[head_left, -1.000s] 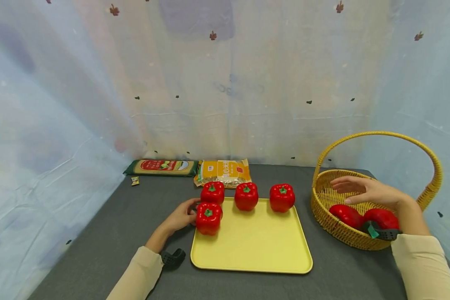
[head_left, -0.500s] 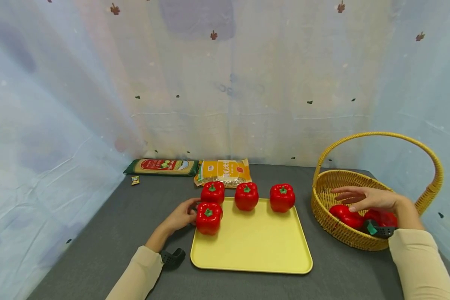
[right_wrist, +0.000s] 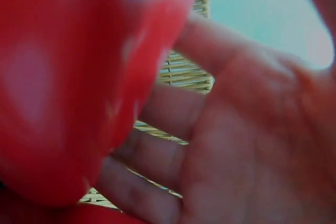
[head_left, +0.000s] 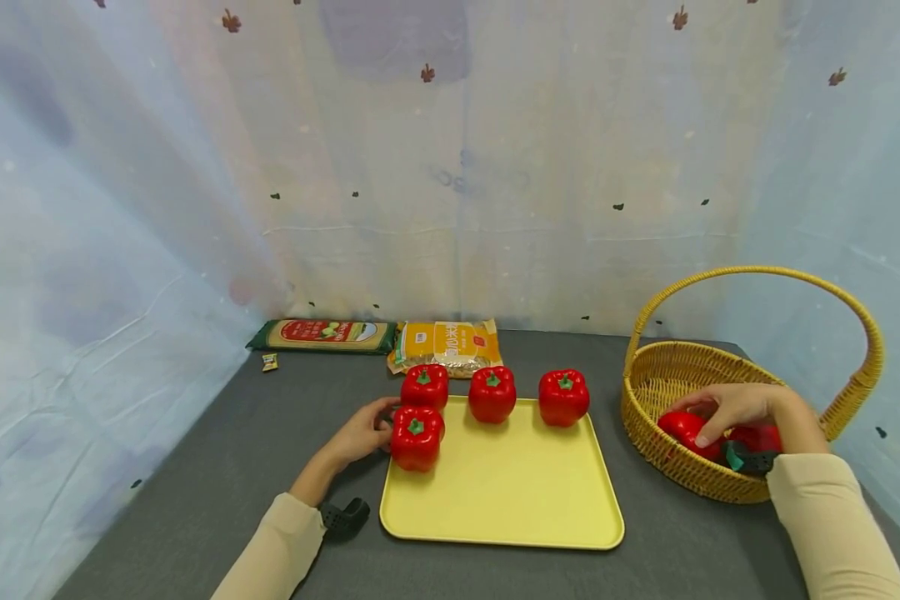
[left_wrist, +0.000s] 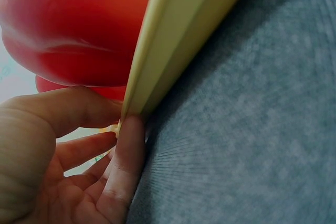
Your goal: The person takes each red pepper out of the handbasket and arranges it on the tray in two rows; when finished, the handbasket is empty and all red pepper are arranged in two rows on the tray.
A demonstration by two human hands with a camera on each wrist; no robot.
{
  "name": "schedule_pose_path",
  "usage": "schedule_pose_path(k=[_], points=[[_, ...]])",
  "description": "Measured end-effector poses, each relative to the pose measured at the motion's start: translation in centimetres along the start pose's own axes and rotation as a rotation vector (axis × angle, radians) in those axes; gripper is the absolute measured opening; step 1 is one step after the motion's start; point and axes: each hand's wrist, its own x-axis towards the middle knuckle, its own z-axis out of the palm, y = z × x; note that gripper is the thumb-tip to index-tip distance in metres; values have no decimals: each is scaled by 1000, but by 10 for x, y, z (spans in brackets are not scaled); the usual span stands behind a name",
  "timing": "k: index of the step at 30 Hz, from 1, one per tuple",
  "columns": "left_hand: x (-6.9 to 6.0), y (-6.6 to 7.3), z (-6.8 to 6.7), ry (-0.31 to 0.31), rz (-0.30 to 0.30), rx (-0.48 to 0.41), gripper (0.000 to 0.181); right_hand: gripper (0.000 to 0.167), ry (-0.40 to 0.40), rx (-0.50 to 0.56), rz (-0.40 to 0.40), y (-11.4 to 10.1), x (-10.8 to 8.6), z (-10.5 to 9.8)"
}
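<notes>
My left hand (head_left: 362,432) is at the left edge of a yellow tray (head_left: 521,487). In the left wrist view its thumb and fingers pinch the tray's rim (left_wrist: 149,51). Right beside that hand stands a red bell pepper (head_left: 417,440), with another red pepper (head_left: 424,387) behind it on the tray. My right hand (head_left: 738,407) reaches into a wicker basket (head_left: 648,437) and grips a red bell pepper (head_left: 678,427), thumb on the near side. The right wrist view has its fingers (right_wrist: 170,111) curled behind the pepper. A second red pepper (head_left: 757,437) lies partly hidden beneath the wrist.
Two more red peppers stand along the tray's far edge, one in the middle (head_left: 492,395) and one at the right (head_left: 563,398). Behind are a yellow grain bag (head_left: 450,346), a long green packet (head_left: 322,334) and a small wrapped piece (head_left: 269,362). The basket's tall handle (head_left: 757,271) arches above it.
My right hand has come down from above the basket, and its fingers have closed round the pepper at the left. My left hand has stayed at the tray's edge.
</notes>
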Motion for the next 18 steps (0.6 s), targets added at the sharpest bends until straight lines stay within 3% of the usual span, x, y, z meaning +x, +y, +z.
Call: schedule_pose_path(k=[5,11,15,18], points=[[1,-1,0,0,0,3,54,66,37,-15,30,0,1,1],[2,-4,1,3,0,-3,53,69,57,4,-14,4,2,-2],[2,-3,1,-3,2,-10,53,71,100,31,-68,7,2,-4],[1,-2,1,1,-3,-13,54,65,171,56,-159,10,-1,-4]])
